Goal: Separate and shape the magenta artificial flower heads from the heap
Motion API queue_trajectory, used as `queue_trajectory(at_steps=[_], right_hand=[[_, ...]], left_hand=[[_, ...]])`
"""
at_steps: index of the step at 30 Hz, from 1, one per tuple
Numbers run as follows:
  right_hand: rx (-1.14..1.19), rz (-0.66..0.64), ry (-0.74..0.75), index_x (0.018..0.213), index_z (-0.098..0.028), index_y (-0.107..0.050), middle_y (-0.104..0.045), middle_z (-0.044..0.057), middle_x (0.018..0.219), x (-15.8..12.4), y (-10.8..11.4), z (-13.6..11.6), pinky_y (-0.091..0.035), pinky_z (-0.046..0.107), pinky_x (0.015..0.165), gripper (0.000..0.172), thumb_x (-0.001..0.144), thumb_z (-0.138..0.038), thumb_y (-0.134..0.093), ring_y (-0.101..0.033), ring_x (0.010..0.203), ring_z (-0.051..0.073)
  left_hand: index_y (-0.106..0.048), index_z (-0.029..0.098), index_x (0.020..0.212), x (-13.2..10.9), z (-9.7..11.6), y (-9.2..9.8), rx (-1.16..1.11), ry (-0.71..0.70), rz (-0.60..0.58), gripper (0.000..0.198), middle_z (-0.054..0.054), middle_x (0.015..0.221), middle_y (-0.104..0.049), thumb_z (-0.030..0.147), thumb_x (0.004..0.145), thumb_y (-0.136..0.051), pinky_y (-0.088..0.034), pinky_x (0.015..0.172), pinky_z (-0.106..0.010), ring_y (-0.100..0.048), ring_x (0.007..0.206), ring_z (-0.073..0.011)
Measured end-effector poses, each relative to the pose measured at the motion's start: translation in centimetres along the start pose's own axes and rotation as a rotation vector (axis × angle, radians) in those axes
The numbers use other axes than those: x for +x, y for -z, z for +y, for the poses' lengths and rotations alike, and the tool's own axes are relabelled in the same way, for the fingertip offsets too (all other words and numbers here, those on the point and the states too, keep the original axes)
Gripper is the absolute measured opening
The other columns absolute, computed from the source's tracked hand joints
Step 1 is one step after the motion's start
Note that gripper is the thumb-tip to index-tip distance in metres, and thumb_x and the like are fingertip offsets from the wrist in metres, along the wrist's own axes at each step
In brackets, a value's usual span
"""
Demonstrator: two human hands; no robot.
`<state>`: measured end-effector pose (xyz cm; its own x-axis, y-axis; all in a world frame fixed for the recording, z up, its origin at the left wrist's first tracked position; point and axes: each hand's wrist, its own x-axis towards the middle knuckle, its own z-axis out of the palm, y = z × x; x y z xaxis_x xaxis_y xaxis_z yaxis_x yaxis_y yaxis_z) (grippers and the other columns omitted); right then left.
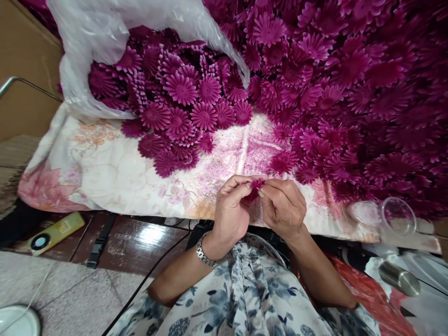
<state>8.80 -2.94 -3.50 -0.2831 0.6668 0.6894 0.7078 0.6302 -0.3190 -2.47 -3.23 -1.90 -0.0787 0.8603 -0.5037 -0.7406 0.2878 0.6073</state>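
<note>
Between my two hands is a small magenta artificial flower (pixel 256 185), pinched by the fingertips from both sides. My left hand (pixel 233 205), with a metal watch (pixel 204 251) on its wrist, is closed on the flower's left side. My right hand (pixel 285 203) is closed on its right side. Fingers cover much of the flower, so its exact shape is hidden. Both hands are over the near edge of a floral cloth (pixel 115 172). Just beyond them lies a loose magenta flower piece (pixel 283 161).
A white plastic bag (pixel 94 42) spills stacked flower pieces (pixel 180 88) at the back left. A large heap of magenta flowers (pixel 325 79) covers the right side. A clear plastic cup (pixel 398 216) lies at the right front edge. A metal cylinder (pixel 399 278) is below it.
</note>
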Motion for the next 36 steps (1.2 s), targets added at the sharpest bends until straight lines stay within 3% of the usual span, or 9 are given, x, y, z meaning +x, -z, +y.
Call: queue_trajectory(at_steps=[7, 10, 13, 15, 17, 20, 25, 30, 36], right_hand=[[-0.048, 0.085, 0.014, 0.092, -0.024, -0.055, -0.063, 0.004, 0.078, 0.3, 1.0, 1.1, -0.049, 0.028, 0.061, 0.022, 0.077, -0.007, -0.056, -0.059, 0.069, 0.015], [-0.211, 0.124, -0.07, 0.089, -0.021, -0.058, -0.062, 0.005, 0.078, 0.9, 2.1, 3.5, -0.05, 0.029, 0.064, 0.016, 0.078, -0.009, -0.058, -0.059, 0.073, 0.016], [-0.318, 0.122, -0.221, 0.097, -0.019, -0.061, -0.062, 0.009, 0.091, 1.8, 3.2, 4.7, -0.05, 0.031, 0.066, 0.015, 0.082, -0.019, -0.058, -0.059, 0.077, 0.017], [-0.192, 0.05, -0.279, 0.107, -0.019, -0.06, -0.061, 0.01, 0.099, 2.3, 3.4, 4.2, -0.05, 0.032, 0.067, 0.026, 0.082, -0.026, -0.06, -0.059, 0.08, 0.018], [0.054, -0.123, -0.279, 0.108, -0.019, -0.059, -0.061, 0.01, 0.101, 2.4, 3.1, 3.0, -0.05, 0.032, 0.07, 0.031, 0.08, -0.031, -0.063, -0.059, 0.085, 0.018], [0.408, -0.328, -0.369, 0.091, -0.019, -0.059, -0.061, 0.003, 0.085, 2.2, 2.1, 1.4, -0.049, 0.029, 0.071, 0.016, 0.08, -0.03, -0.063, -0.058, 0.079, 0.015], [0.651, -0.309, -0.606, 0.074, -0.019, -0.055, -0.055, -0.004, 0.065, 1.3, 1.6, 1.1, -0.043, 0.021, 0.057, 0.011, 0.08, -0.024, -0.062, -0.052, 0.059, 0.008], [0.454, -0.264, -0.525, 0.075, -0.018, -0.057, -0.059, -0.002, 0.067, 0.8, 1.9, 1.1, -0.043, 0.023, 0.061, 0.007, 0.082, -0.022, -0.059, -0.054, 0.062, 0.01], [0.293, -0.217, -0.315, 0.076, -0.02, -0.053, -0.057, 0.0, 0.067, 0.4, 1.6, 1.0, -0.043, 0.027, 0.061, 0.009, 0.085, -0.02, -0.054, -0.053, 0.063, 0.013]], left_hand=[[-0.056, 0.019, 0.068, 0.4, 0.8, 0.0, -0.081, -0.069, -0.028, 0.008, 0.002, 0.066, -0.065, 0.016, 0.065, -0.064, -0.049, 0.071, -0.029, -0.062, 0.067, -0.0127], [-0.058, 0.019, 0.071, 0.4, 0.8, 0.2, -0.098, -0.063, -0.077, 0.011, 0.001, 0.069, -0.066, 0.018, 0.067, -0.068, -0.051, 0.078, -0.034, -0.064, 0.072, -0.0145], [-0.06, 0.018, 0.069, 0.4, 0.5, 0.4, -0.091, -0.036, -0.067, 0.014, 0.002, 0.067, -0.064, 0.019, 0.064, -0.073, -0.051, 0.079, -0.035, -0.063, 0.07, -0.0133], [-0.062, 0.017, 0.067, 0.4, 0.2, 0.4, -0.046, -0.051, -0.038, 0.015, 0.003, 0.063, -0.062, 0.02, 0.061, -0.076, -0.05, 0.073, -0.028, -0.059, 0.064, -0.0102], [-0.065, 0.016, 0.065, 0.3, 0.1, 0.4, 0.017, -0.083, -0.024, 0.016, 0.004, 0.06, -0.061, 0.021, 0.058, -0.078, -0.045, 0.065, -0.022, -0.055, 0.06, -0.0076], [-0.067, 0.016, 0.062, 0.3, -0.1, 0.3, 0.067, -0.122, -0.034, 0.018, 0.003, 0.06, -0.061, 0.023, 0.054, -0.082, -0.042, 0.062, -0.019, -0.051, 0.06, -0.0064], [-0.068, 0.017, 0.064, 0.2, -0.4, 0.7, 0.109, -0.088, -0.103, 0.017, 0.004, 0.059, -0.06, 0.022, 0.055, -0.081, -0.04, 0.059, -0.018, -0.049, 0.057, -0.0056], [-0.068, 0.016, 0.066, 0.3, -0.6, 1.2, 0.165, -0.08, -0.196, 0.014, 0.003, 0.062, -0.06, 0.02, 0.059, -0.079, -0.041, 0.06, -0.018, -0.05, 0.059, -0.0067], [-0.067, 0.017, 0.063, 0.5, -0.7, 1.4, 0.167, -0.092, -0.176, 0.013, 0.004, 0.057, -0.058, 0.021, 0.058, -0.079, -0.04, 0.057, -0.02, -0.048, 0.055, -0.0069]])
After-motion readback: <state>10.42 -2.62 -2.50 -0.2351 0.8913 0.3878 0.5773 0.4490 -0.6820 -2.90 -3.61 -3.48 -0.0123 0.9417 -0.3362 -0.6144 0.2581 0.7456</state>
